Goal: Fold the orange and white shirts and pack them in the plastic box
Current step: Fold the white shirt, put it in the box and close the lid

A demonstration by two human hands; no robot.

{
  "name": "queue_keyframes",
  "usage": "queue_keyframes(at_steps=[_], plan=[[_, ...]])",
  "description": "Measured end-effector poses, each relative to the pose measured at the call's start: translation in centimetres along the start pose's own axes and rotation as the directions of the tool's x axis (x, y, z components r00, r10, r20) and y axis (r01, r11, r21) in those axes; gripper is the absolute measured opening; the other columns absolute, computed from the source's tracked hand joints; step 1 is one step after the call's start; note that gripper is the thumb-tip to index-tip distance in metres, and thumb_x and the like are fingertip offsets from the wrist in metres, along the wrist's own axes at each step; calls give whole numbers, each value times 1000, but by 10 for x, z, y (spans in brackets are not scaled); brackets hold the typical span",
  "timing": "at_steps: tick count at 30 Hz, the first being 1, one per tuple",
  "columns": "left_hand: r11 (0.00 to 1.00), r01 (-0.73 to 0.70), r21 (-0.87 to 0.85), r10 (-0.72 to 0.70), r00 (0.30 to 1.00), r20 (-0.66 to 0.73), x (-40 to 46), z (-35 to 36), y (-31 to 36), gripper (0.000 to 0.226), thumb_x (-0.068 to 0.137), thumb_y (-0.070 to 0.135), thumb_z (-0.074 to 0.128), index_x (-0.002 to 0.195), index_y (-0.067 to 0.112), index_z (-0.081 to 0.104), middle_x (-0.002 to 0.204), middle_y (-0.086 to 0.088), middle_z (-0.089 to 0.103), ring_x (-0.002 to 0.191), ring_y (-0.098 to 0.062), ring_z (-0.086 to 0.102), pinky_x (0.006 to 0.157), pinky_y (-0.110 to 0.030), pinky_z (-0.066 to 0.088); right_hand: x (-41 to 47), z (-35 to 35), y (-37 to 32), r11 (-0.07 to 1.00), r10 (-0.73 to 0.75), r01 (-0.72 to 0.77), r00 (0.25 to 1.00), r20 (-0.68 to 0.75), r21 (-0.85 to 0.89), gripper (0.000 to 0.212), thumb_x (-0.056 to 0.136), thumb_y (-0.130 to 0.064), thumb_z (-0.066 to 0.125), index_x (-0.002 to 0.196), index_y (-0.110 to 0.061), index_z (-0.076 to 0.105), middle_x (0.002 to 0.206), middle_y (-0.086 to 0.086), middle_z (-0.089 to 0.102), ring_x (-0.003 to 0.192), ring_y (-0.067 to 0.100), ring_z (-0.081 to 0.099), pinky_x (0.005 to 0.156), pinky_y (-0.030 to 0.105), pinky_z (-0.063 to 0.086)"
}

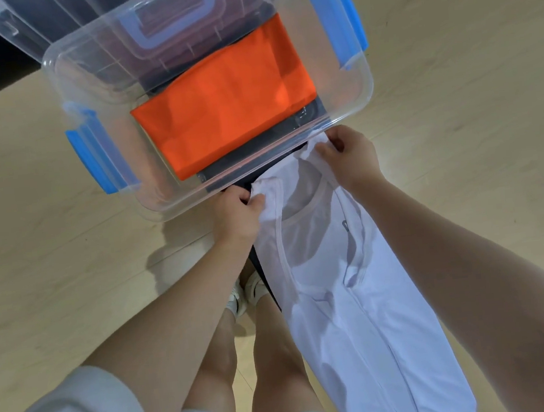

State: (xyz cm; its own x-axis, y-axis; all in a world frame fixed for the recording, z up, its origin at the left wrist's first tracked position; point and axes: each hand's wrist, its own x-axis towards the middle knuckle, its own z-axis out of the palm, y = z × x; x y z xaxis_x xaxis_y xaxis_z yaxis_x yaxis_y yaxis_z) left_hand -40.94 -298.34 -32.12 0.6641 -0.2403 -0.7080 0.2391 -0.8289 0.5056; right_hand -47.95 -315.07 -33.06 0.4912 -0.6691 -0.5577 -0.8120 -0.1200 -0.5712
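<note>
- Your left hand (236,215) pinches one shoulder of the white shirt (352,298), thumb and curled fingers closed on the fabric.
- Your right hand (349,156) pinches the opposite shoulder, just beside the near rim of the plastic box (364,93).
- The white shirt hangs unfolded from both hands, neckline up, its body draping down in front of your legs toward the floor (466,48).
- The orange shirt (225,109) lies folded flat inside the plastic box, on top of a dark layer.
- The plastic box is clear, with blue latches (347,17) on its left and right sides.
- The clear lid (79,17), fitted with a pale handle, rests tilted at the far side of the box.
- The box sits on a dark support; the exact kind cannot be determined.
- Your white shoes (245,292) are visible below, between your forearms.
</note>
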Motion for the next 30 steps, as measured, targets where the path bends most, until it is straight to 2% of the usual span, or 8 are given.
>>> queue_keyframes(at_steps=[3,8,10,14,19,23,26,30], plan=[[989,-93,-111,105,988,113,-14,-10,9,23,89,19,56,70,15,43,64,5,39,59,-11,35,54,-22,30,-11,-19,-1,999,-12,14,999,-40,47,8,84,-15,57,89,-12,63,74,-8,54,69,8,46,64,22,37],[945,-311,-103,327,877,351,-54,-58,10,21,87,19,60,105,25,52,83,4,58,68,-6,53,65,-21,43,-47,-65,-11,994,-92,95,994,-62,57,6,81,-12,61,85,-17,62,97,-4,60,63,2,45,70,25,39],[918,-396,-20,380,865,327,-62,-75,16,17,88,19,59,104,26,58,88,2,62,75,-5,56,70,-22,43,-58,-76,-22,992,-114,116,993,-42,52,7,81,-10,60,86,-14,63,93,-5,62,57,4,44,68,27,40],[846,-519,121,499,852,160,-67,-96,41,17,90,20,56,91,7,66,66,-13,56,57,-12,43,52,-14,30,-63,-80,-52,979,-118,125,991,-57,160,24,83,0,50,74,-22,53,66,-5,54,43,-1,45,53,21,38],[825,-561,72,559,828,45,-67,-101,61,11,87,16,57,83,9,65,62,9,49,65,-13,47,63,-27,36,-65,-95,-69,957,-75,127,977,-201,261,31,80,2,51,69,-27,53,71,-2,57,61,17,54,68,32,45],[774,-622,118,611,783,116,-80,-86,36,15,82,23,59,69,15,58,65,3,47,64,-13,46,61,-27,34,-91,-103,-36,987,-162,158,967,-195,-36,12,81,-3,59,85,-13,64,80,1,48,61,9,46,59,6,34],[775,-610,167,580,790,197,-102,-53,1,14,84,25,60,81,12,66,78,-3,53,73,-23,54,66,-35,43,-121,-100,8,992,-123,117,985,-118,-55,14,83,-7,56,78,-20,58,65,8,50,54,15,44,56,22,39],[845,-519,125,482,843,240,-140,3,-40,9,88,17,58,87,10,63,88,-6,56,81,-24,57,70,-31,46,-150,-90,73,995,48,-42,997,-52,95,32,83,-4,49,69,-32,56,63,-3,60,61,15,60,69,36,50]])
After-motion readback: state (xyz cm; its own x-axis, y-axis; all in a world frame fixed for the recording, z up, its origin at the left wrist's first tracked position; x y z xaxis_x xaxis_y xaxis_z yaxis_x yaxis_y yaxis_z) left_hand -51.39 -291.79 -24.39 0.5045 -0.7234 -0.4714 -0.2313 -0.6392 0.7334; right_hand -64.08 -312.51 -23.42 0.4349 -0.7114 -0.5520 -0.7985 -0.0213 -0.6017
